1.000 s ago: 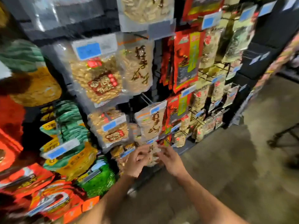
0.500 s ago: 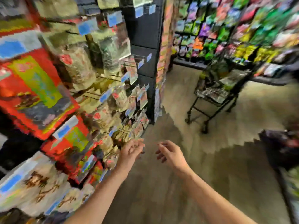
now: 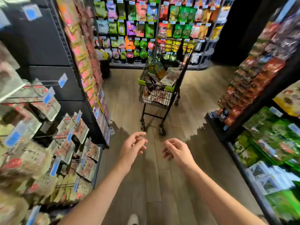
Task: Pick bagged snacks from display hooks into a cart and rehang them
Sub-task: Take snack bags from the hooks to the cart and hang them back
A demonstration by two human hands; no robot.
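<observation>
I see left hand (image 3: 132,147) and right hand (image 3: 177,151) empty, fingers loosely curled, over the floor (image 3: 162,184). Cart (image 3: 159,88) ahead holds snack bags (image 3: 170,76).

Ahead of my left hand (image 3: 132,147) and right hand (image 3: 177,150), both held out with nothing in them, stands the black wire cart (image 3: 159,88) with green corner guards, upright on the floor, bagged snacks (image 3: 170,75) piled inside; to my left, more bags (image 3: 81,129) hang on display hooks (image 3: 48,85)
</observation>
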